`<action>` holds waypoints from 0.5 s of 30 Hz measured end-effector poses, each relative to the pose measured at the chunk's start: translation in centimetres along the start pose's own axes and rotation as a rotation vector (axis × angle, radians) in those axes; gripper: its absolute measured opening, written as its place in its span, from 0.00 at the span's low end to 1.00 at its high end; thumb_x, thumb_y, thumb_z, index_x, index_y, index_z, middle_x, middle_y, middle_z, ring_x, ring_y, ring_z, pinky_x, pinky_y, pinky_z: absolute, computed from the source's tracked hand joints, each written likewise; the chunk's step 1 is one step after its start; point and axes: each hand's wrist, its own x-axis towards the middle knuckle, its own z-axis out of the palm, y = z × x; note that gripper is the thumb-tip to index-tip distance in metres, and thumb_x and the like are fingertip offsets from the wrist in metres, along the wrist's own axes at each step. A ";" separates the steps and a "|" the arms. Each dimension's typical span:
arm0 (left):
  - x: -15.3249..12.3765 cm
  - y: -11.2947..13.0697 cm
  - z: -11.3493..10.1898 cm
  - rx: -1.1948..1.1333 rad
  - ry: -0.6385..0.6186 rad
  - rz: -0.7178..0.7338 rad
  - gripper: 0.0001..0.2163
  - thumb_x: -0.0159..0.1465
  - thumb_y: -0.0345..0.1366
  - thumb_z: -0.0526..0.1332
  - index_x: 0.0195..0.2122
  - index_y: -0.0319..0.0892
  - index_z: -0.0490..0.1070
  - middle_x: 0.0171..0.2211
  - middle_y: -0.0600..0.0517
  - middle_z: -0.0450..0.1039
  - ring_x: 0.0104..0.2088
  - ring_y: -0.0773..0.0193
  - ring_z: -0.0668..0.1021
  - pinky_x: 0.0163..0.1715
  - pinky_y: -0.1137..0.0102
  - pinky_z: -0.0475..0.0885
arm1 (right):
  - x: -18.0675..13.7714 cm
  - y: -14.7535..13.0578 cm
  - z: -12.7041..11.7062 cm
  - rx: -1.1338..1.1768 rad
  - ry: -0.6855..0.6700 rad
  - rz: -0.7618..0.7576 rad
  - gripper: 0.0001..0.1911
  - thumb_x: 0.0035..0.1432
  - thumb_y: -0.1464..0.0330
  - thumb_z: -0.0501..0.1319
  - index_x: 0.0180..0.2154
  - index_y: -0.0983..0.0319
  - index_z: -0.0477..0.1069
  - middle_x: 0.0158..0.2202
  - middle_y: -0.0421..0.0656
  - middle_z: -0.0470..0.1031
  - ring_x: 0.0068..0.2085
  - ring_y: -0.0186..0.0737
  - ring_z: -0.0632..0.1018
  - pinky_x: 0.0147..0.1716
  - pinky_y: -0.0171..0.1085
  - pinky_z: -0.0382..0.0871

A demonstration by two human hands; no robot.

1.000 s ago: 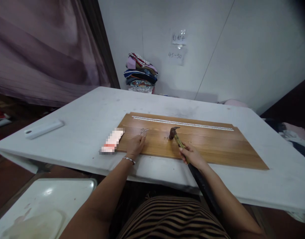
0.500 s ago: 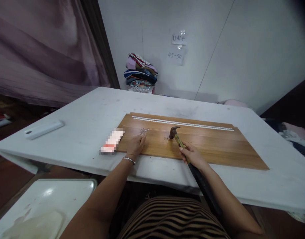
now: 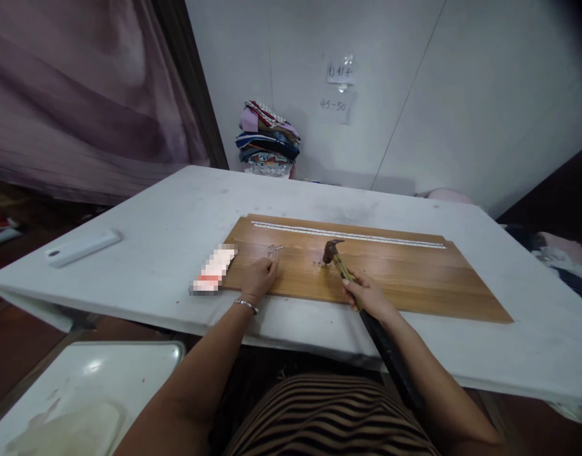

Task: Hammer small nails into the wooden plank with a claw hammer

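My right hand (image 3: 369,296) is wrapped round the long dark handle of a claw hammer (image 3: 337,261). Its rusty head is held just above the brown wooden board (image 3: 423,278), and the handle's end reaches back along my forearm. On the left part of the board, my left hand (image 3: 259,277) is closed, its fingers bent together at some thin shiny nails (image 3: 275,249). The nails fan out past the fingertips; how many are gripped is hidden. Several small dark nail heads or marks (image 3: 318,263) show on the board beside the hammer head.
Two white measuring strips (image 3: 347,235) lie along the board's far side. A blurred-out flat object (image 3: 215,269) is by its left edge. A white handle-like object (image 3: 84,247) rests farther left on the white table (image 3: 167,209). Folded cloths (image 3: 268,139) are stacked by the wall; a pale stool (image 3: 82,386) stands lower left.
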 end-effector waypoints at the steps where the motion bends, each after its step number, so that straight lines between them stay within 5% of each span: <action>1: 0.0 0.0 0.0 -0.004 -0.001 -0.004 0.19 0.71 0.42 0.53 0.24 0.43 0.67 0.28 0.49 0.75 0.30 0.61 0.74 0.30 0.67 0.60 | 0.0 -0.1 0.0 -0.001 -0.001 -0.003 0.30 0.50 0.58 0.65 0.54 0.62 0.70 0.21 0.32 0.65 0.18 0.31 0.64 0.14 0.32 0.58; 15: 0.2 -0.1 0.0 -0.019 0.057 -0.022 0.11 0.71 0.36 0.52 0.39 0.42 0.74 0.40 0.44 0.78 0.41 0.56 0.78 0.40 0.66 0.67 | 0.1 0.4 0.0 0.013 -0.011 0.008 0.28 0.50 0.59 0.65 0.52 0.62 0.70 0.21 0.32 0.66 0.17 0.31 0.64 0.13 0.31 0.58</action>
